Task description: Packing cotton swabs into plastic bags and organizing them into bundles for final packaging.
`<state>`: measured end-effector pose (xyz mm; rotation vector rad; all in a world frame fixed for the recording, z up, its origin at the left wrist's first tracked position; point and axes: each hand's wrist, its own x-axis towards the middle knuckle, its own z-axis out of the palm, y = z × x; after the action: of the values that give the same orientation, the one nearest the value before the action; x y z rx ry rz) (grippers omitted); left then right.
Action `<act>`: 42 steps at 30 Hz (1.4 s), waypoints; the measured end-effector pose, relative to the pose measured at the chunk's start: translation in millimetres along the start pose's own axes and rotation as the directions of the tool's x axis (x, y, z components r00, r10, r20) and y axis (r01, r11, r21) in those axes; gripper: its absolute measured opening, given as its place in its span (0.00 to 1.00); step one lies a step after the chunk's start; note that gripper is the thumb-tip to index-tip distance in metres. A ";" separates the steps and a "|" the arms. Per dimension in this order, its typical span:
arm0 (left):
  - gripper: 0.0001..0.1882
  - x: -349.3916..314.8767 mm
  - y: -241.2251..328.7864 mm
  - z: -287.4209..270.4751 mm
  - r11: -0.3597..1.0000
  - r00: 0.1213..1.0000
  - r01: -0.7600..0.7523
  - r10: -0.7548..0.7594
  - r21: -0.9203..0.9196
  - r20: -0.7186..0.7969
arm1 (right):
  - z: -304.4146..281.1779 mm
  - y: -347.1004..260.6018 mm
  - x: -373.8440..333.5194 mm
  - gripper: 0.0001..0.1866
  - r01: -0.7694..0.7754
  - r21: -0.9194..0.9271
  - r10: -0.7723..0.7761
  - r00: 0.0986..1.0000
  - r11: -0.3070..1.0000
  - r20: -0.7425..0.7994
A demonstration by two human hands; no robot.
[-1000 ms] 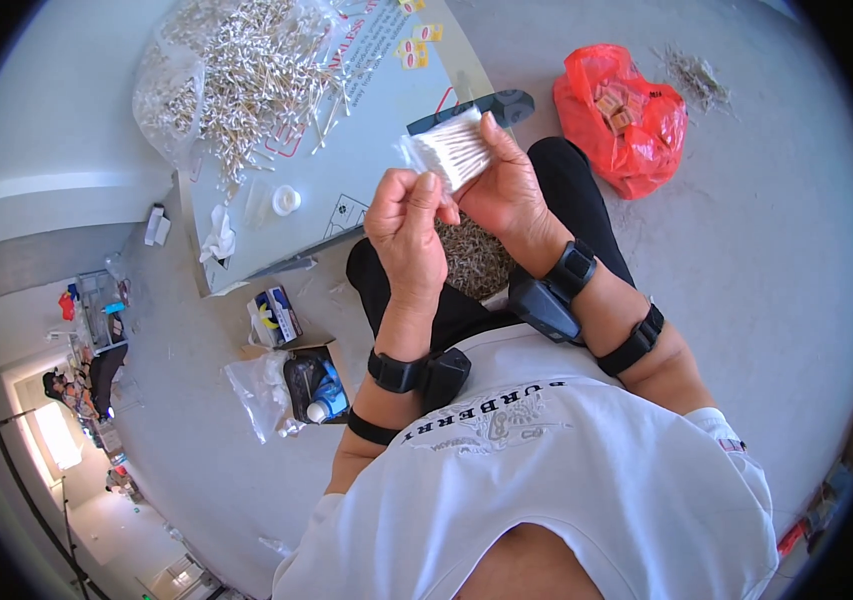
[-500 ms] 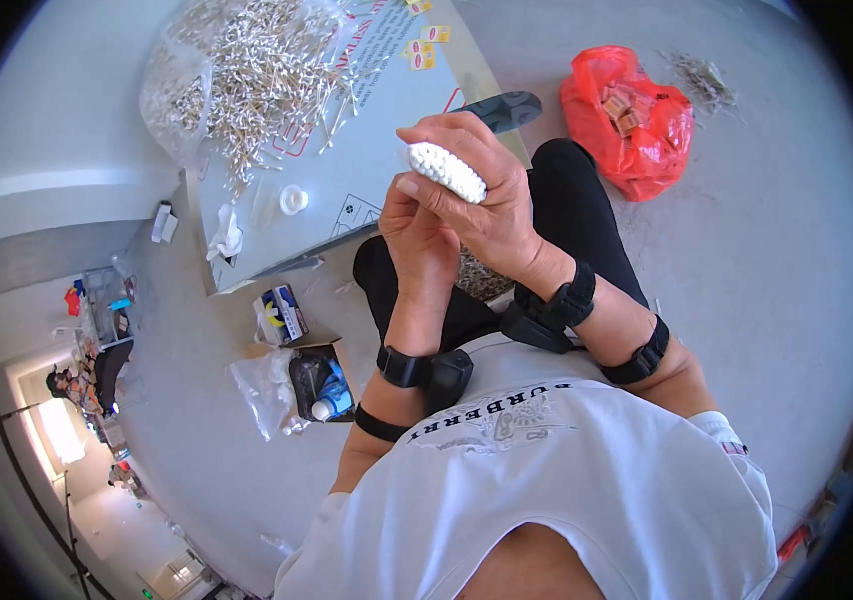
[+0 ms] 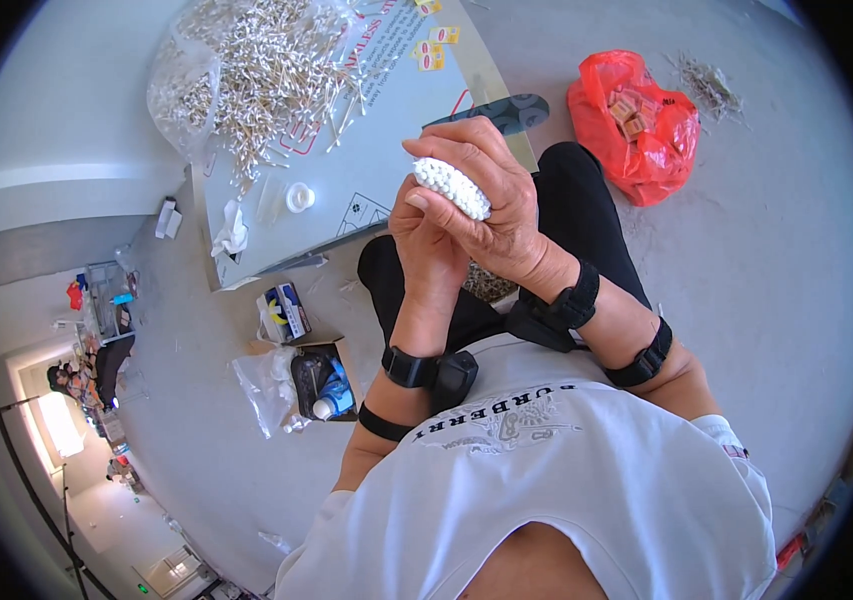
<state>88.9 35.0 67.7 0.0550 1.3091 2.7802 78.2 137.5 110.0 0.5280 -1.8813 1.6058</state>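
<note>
A tight bundle of cotton swabs (image 3: pixel 452 188) points its white tips up toward me, packed into an oval. My right hand (image 3: pixel 506 195) wraps round it, thumb along the near side and fingers over the far side. Against it from the left and below, my left hand (image 3: pixel 428 245) is closed at the lower part of the bundle; its fingers are partly hidden behind the right hand. Beyond my hands, a large heap of loose cotton swabs (image 3: pixel 281 75) spills from a clear plastic bag (image 3: pixel 184 95) onto the grey printed board (image 3: pixel 346 160).
On the board lie a small white round container (image 3: pixel 299 197), crumpled tissue (image 3: pixel 230 230) and yellow labels (image 3: pixel 431 55). A red plastic bag (image 3: pixel 664 150) with small packs stands at right, near scattered swabs (image 3: pixel 708 88). At left sit a box (image 3: pixel 282 312) and a carton with a blue bottle (image 3: pixel 334 395).
The view has shifted slightly, so everything sits a little further right. Both hands keep the same hold on the swab bundle, with only a small change in the right fingers.
</note>
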 end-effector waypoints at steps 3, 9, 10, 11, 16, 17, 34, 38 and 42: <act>0.14 1.0 -3.9 -6.1 0.999 0.999 -0.013 0.015 -0.031 0.040 | 1.0 0.1 0.6 0.18 0.000 0.015 0.001 1.000 1.000 -0.009; 0.10 -3.2 4.7 10.3 0.999 0.999 -0.014 0.015 0.044 -0.041 | 2.0 1.9 0.7 0.17 0.000 0.022 0.001 0.998 1.000 -0.061; 0.09 -3.3 5.5 10.6 0.999 0.999 -0.008 0.010 0.043 -0.045 | 2.1 1.4 0.7 0.17 -0.018 0.039 0.020 0.998 0.999 -0.057; 0.09 -3.0 5.0 9.5 0.999 0.999 -0.009 0.011 0.043 -0.044 | 2.2 1.0 0.8 0.17 -0.035 0.056 0.038 0.998 0.998 -0.053; 0.07 2.7 7.8 5.7 0.988 0.988 -0.074 0.091 0.138 -0.124 | -0.2 4.6 0.7 0.18 -0.167 0.159 0.185 0.977 0.973 -0.107; 0.07 4.1 12.2 4.0 0.988 0.988 -0.073 0.090 0.137 -0.126 | -2.1 6.7 1.0 0.19 -0.285 0.257 0.325 0.937 0.923 -0.127; 0.07 -3.6 36.4 25.0 0.542 0.985 -0.168 0.119 0.823 0.123 | 9.2 67.4 -18.6 0.19 -0.695 0.603 0.852 0.522 0.392 0.047; 0.06 -3.3 41.9 31.0 0.592 0.992 -0.117 0.113 0.797 0.062 | 6.9 69.9 -22.8 0.15 -0.646 0.611 0.830 0.557 0.457 -0.032; 0.05 -1.6 37.2 26.3 0.586 0.985 -0.136 0.163 0.799 0.048 | 6.5 68.3 -23.3 0.14 -0.630 0.524 0.778 0.619 0.573 -0.106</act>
<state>90.4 31.5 113.1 0.1740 2.5565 2.0181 50.0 142.0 43.4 -0.4319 -1.5255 2.5001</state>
